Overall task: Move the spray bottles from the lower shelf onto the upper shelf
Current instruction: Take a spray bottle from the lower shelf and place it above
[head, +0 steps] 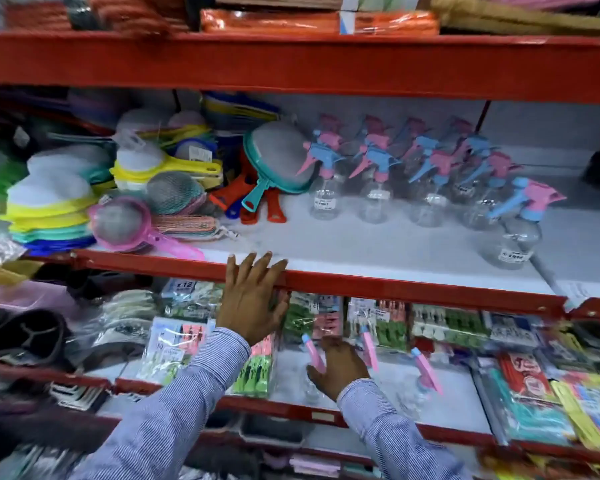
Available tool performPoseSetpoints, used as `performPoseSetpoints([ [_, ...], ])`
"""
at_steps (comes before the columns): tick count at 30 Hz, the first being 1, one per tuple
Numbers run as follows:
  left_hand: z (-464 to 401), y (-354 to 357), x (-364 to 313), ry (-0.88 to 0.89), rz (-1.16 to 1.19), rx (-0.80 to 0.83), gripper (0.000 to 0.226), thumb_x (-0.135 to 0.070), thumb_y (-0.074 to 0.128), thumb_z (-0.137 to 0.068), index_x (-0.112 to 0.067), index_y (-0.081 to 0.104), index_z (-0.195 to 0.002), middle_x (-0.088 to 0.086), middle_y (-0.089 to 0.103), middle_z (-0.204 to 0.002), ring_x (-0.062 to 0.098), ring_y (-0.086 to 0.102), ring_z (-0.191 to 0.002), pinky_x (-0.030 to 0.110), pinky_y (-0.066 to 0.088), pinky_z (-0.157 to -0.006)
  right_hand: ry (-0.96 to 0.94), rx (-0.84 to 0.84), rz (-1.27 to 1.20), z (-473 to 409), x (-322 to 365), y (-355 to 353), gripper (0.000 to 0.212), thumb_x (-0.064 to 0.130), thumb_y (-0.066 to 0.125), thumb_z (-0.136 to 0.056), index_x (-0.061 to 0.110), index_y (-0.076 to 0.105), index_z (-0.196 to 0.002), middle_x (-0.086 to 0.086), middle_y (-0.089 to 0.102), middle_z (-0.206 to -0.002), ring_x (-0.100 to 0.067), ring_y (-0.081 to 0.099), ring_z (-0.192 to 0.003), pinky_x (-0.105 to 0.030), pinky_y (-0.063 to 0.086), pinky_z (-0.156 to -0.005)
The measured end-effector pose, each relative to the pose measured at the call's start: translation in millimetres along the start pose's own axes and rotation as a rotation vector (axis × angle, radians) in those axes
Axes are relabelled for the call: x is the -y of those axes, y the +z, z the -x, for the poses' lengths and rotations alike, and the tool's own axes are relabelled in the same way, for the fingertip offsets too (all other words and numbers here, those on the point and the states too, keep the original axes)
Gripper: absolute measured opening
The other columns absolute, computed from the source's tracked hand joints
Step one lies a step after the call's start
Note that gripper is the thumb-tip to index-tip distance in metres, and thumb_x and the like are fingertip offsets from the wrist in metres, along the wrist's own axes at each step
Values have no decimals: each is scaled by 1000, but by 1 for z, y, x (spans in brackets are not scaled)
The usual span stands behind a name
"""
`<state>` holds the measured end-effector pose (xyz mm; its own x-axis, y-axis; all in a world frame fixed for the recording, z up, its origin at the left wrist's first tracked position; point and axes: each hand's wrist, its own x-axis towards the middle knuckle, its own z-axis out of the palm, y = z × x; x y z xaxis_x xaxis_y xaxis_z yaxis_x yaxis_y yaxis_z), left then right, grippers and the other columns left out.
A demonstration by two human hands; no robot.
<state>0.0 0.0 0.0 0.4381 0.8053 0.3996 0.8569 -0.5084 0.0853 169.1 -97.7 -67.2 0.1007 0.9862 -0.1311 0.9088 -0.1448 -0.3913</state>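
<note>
The right hand is low on the lower shelf, reaching for a clear spray bottle w/ a pink trigger. Fingers curl by the bottle's neck, but the pic is blurry, so I can't tell if it's holding yet or just about to. Two more spray bottles w/ pink triggers lie just right of that hand. To do this bit well, I'd say: grab round the neck under the trigger, not the thin trigger itself, lift straight up & out, and mind the shelf's red front edge right above the hand. The left hand is flat & open, holding nothing, fingers spread over that red edge, maybe to steady the body. Its arm comes up from the bottom in a striped sleeve, and the right arm does too, bent lower. The upper shelf, above both hands, already has rows of spray bottles standing, plus one nearer the front, far right of the left hand. Bare space right past the left fingertips looks like a good spot. Colorful strainers sit up & left of the left hand.
</note>
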Motion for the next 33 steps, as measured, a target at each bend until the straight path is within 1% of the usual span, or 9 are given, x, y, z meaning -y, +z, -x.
performPoseSetpoints([
  [4, 2, -3, -2, -13, 44, -18, 61, -39, 60, -82, -30, 42, -140, 6, 47, -148, 32, 35, -139, 60, 13, -119, 93, 117, -59, -10, 6, 12, 49, 28, 61, -84, 16, 50, -130, -13, 65, -116, -29, 62, -107, -33, 50, -89],
  [7, 2, -1, 0, -11, 76, -24, 63, -36, 62, -81, -31, 41, -140, 7, 47, -147, 32, 36, -138, 60, 13, -119, 140, 79, -99, -18, 6, 18, 30, 19, 58, -79, 10, 64, -107, -14, 69, -108, -29, 65, -98, -29, 51, -80],
  [11, 2, 0, 1, -2, 95, -35, 64, -33, 63, -82, -31, 40, -141, 8, 48, -145, 32, 37, -136, 60, 13, -119, 98, -5, -113, -14, 9, 0, 17, 21, 62, -72, 11, 68, -85, -12, 68, -86, -25, 61, -73, -27, 52, -66],
  [16, 1, 1, 2, 5, 118, -57, 62, -34, 61, -80, -31, 44, -139, 6, 51, -142, 31, 40, -133, 60, 17, -117, -12, -188, -166, 14, 33, -74, 29, 30, 70, -68, 19, 74, -95, -3, 74, -84, -18, 65, -69, -25, 55, -67],
  [19, 0, 3, 2, 12, 135, -89, 57, -35, 59, -78, -28, 49, -134, 7, 55, -137, 31, 45, -127, 59, 21, -114, -88, -343, -156, 36, 52, -138, 26, 29, 73, -68, 21, 74, -93, 3, 72, -75, -10, 60, -61, -9, 38, -51],
  [21, 0, 4, 2, 11, 141, -105, 56, -35, 60, -77, -27, 51, -132, 7, 57, -135, 31, 47, -125, 60, 24, -113, -141, -462, -184, 44, 63, -178, 23, 28, 74, -67, 21, 74, -89, 3, 74, -74, -10, 62, -59, -10, 44, -54],
  [24, 0, 5, 1, -6, 142, -112, 57, -33, 65, -77, -28, 51, -132, 6, 57, -134, 30, 48, -125, 60, 24, -114, -198, -602, -261, 36, 77, -223, 30, 24, 75, -68, 19, 75, -97, 1, 77, -83, -14, 69, -66, -29, 60, -65],
  [29, 0, 3, -1, -10, 158, -109, 58, -32, 65, -76, -29, 51, -132, 4, 58, -133, 28, 47, -125, 61, 23, -114, -169, -651, -211, -31, 84, -254, 26, 26, 74, -65, 15, 75, -88, -6, 73, -74, -23, 65, -69, -26, 51, -69],
  [33, -1, 4, 0, -11, 175, -106, 60, -28, 67, -76, -30, 51, -133, 3, 57, -134, 26, 45, -126, 61, 23, -115, -141, -601, -143, -77, 88, -253, 22, 21, 72, -70, 10, 75, -89, -15, 74, -86, -31, 67, -81, -24, 45, -69],
])
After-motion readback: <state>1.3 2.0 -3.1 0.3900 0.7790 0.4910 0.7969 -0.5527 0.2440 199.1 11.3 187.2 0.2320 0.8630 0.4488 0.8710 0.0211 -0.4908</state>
